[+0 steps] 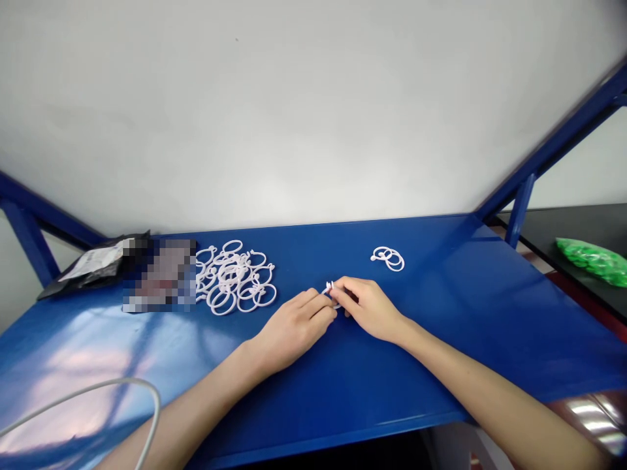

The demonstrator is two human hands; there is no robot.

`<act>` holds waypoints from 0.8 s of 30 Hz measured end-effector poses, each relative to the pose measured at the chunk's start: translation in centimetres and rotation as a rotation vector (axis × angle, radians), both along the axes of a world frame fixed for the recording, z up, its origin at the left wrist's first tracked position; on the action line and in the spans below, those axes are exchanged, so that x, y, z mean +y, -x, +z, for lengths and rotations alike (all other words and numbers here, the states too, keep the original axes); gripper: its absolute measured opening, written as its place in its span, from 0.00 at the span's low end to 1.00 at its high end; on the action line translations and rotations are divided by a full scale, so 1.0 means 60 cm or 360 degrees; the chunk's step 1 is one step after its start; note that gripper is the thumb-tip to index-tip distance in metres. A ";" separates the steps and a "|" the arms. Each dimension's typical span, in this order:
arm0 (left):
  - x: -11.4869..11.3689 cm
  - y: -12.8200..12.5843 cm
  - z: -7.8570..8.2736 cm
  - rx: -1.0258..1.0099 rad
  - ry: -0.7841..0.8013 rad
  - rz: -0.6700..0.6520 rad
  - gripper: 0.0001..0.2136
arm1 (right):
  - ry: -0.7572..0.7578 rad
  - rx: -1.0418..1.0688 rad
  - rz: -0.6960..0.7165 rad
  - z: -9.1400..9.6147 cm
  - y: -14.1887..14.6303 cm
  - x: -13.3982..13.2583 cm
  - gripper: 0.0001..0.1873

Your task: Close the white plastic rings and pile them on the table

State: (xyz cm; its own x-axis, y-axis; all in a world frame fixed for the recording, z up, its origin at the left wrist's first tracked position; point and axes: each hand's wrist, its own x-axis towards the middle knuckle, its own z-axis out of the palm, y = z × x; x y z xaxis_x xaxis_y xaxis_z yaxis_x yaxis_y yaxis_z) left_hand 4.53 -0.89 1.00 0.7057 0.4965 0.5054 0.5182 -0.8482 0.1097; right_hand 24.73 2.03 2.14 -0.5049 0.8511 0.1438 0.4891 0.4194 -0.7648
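Over the middle of the blue shelf, my left hand (pixel 300 326) and my right hand (pixel 368 307) meet with their fingertips closed around one white plastic ring (pixel 329 286). Only a small end of this ring shows; the rest is hidden by my fingers. To the left lies a loose pile of white rings (pixel 238 277), each with a small knob or clip on its edge. Behind my right hand and a little to its right, several more white rings (pixel 388 257) overlap in a small group.
A black plastic package (pixel 93 271) with a white label lies at the far left, beside a pixelated flat item (pixel 164 274). A white cable (pixel 98 386) loops across the front left. Blue frame bars (pixel 520 209) rise at both sides. A green bag (pixel 592 260) lies at right.
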 end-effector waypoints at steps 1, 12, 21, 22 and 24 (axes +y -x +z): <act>-0.002 -0.001 0.001 -0.0060 0.0002 0.0004 0.08 | -0.0013 0.0008 0.0011 0.001 -0.001 0.000 0.19; 0.006 0.005 -0.001 -0.0558 0.0542 0.0456 0.02 | -0.0387 -0.0080 0.0180 -0.004 -0.014 -0.003 0.16; 0.009 0.003 -0.004 -0.0609 0.0601 0.0486 0.03 | -0.0362 -0.0005 0.0041 -0.007 -0.009 -0.004 0.10; 0.009 0.003 -0.005 -0.0595 0.0591 0.0487 0.03 | -0.0378 -0.0010 0.0040 -0.009 -0.009 -0.004 0.09; 0.009 0.004 -0.009 -0.0558 0.0538 0.0478 0.03 | -0.0422 -0.0049 0.0067 -0.012 -0.011 -0.004 0.10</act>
State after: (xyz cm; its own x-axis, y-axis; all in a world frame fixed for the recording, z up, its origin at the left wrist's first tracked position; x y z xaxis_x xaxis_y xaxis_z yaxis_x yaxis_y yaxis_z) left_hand 4.26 -0.36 0.46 0.3275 0.8242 0.4620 0.6148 -0.5572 0.5582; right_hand 25.37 1.81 1.40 -0.5465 0.7639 0.3431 0.4884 0.6236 -0.6104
